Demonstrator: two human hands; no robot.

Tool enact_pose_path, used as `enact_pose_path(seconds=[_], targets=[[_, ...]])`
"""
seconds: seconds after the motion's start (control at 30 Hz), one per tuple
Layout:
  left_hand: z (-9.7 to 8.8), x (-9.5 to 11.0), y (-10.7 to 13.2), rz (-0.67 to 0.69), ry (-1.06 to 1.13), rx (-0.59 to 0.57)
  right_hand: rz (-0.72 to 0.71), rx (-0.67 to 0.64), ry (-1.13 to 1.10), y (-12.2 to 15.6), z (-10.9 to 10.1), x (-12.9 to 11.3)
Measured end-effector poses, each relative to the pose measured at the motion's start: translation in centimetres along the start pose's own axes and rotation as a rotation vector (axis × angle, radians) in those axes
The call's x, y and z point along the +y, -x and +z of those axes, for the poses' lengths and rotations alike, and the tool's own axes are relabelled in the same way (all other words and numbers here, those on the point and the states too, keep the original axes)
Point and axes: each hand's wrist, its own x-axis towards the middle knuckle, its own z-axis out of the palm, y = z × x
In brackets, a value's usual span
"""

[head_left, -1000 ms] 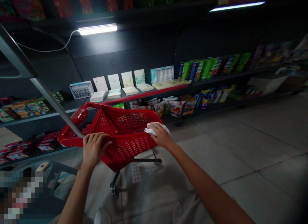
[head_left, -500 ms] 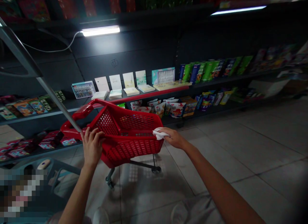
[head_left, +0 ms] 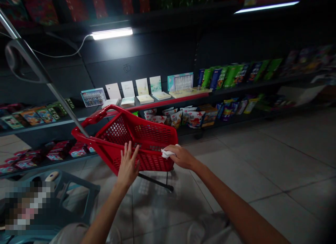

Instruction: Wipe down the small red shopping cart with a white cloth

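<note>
Gripping a white cloth [head_left: 167, 153], the right hand [head_left: 183, 156] is closed on it at the near rim of a red cart [head_left: 153, 162], beside the front corner, while the left hand [head_left: 128, 167], fingers spread, reaches that rim farther back; whether it presses there cannot be told. The cart stands on the floor [head_left: 236, 160] along the shelf's [head_left: 143, 108] front edge. The cloth looks soft and light, best bunched in the palm; the cart appears stiff, smooth and apt to roll, best steadied by its rim

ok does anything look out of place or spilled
Nothing looks spilled. One oddity: a tall metal pole rises from the handle end of the red cart, unusual for a shopping cart; its attachment isn't clear.
</note>
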Motion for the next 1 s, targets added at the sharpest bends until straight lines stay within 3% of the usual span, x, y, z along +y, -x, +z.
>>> enact_pose_path(seconds=[0.17,0.3,0.37,0.43,0.53,0.67,0.77,0.87,1.0], targets=[[1.5,3.4,0.2,0.01,-0.001,-0.046,-0.079,-0.021,-0.062,0.6,1.9,-1.9],[1.4,3.3,0.1,-0.036,-0.032,-0.058,-0.192,-0.048,-0.048,0.5,2.1,-1.6],[1.2,2.7,0.1,-0.047,-0.027,-0.06,-0.201,0.026,0.002,0.2,1.5,-0.1],[1.0,1.9,0.1,-0.046,-0.027,-0.06,-0.105,0.193,0.066,-0.3,0.8,2.2],[0.7,1.2,0.3,-0.04,-0.035,-0.064,0.166,0.464,0.059,-1.0,1.0,5.7],[0.6,0.8,0.4,-0.021,-0.044,-0.067,0.545,0.608,-0.086,-1.4,4.8,7.2],[0.7,0.7,0.4,-0.017,-0.061,-0.072,0.737,0.603,-0.257,-0.9,8.5,5.6],[0.9,0.5,0.6,-0.023,-0.082,-0.084,0.845,0.616,-0.392,0.5,11.2,2.4],[0.8,0.1,0.9,-0.013,-0.108,-0.108,0.725,0.613,-0.477,3.4,12.8,-2.4]])
